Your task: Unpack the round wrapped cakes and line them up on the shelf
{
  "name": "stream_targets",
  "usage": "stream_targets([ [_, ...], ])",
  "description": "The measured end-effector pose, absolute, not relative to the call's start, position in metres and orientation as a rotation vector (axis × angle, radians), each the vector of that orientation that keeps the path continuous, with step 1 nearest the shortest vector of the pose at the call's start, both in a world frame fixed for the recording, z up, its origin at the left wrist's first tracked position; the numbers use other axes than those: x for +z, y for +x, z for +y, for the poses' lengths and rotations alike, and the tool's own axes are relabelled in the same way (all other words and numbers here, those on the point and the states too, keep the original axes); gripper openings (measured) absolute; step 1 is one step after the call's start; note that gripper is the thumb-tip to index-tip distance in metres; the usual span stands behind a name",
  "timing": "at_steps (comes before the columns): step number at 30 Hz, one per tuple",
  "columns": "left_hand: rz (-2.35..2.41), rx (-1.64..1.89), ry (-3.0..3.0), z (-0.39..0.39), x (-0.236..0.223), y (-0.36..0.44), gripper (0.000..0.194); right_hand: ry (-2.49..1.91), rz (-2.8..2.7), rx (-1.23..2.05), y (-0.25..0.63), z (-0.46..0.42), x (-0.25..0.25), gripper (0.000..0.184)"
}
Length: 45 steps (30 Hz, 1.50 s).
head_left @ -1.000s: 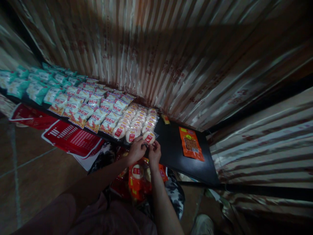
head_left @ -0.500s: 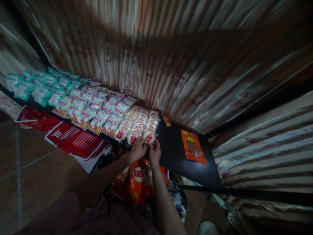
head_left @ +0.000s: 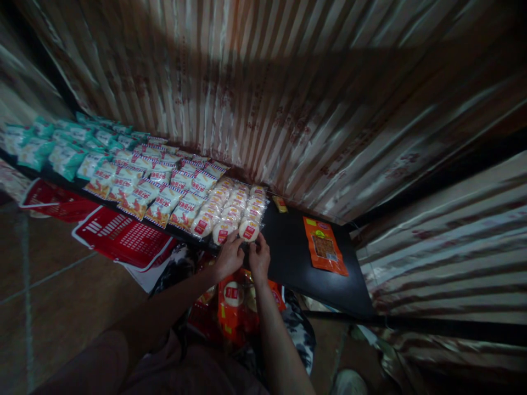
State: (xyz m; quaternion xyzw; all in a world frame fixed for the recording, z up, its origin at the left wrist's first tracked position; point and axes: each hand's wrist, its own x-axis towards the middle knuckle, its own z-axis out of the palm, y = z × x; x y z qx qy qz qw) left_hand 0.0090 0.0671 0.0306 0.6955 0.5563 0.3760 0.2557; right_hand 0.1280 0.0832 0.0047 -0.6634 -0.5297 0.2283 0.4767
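My left hand [head_left: 229, 257] and my right hand [head_left: 259, 255] meet at the front edge of a black shelf [head_left: 296, 263]. Both pinch the near edge of a clear packet with a round white cake and a red label [head_left: 248, 230]. This packet lies at the front right of several rows of like packets [head_left: 230, 206]. Below my hands a bag holds orange and red packets [head_left: 234, 302].
Rows of red-and-white striped packets [head_left: 164, 184] and teal packets [head_left: 53, 145] fill the shelf to the left. An orange flat pouch [head_left: 325, 245] and a small yellow packet [head_left: 280, 203] lie to the right. Red baskets [head_left: 119, 236] sit on the floor. A corrugated metal wall [head_left: 288, 99] stands behind.
The hands have drawn back slightly toward the shelf's front edge, and the round packet now lies flatter in line with its row. The view shifted a little.
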Motion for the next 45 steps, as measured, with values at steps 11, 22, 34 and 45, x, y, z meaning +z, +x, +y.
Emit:
stream_targets([
  [11,1.848,1.196,2.199,0.053,0.027,-0.025,0.032,-1.559,-1.402,0.418,0.128,0.081,0.000,0.046],
  [22,1.783,1.223,2.290,0.067,0.004,-0.042,0.032,-1.649,-1.421,0.411,0.123,0.081,0.003,0.043],
  [34,1.678,1.273,2.368,0.068,-0.010,-0.043,0.039,-1.629,-1.428,0.367,0.123,0.081,0.000,0.040],
  [45,1.498,1.336,2.420,0.064,-0.014,-0.045,0.038,-1.571,-1.297,0.445,0.120,0.078,0.004,0.038],
])
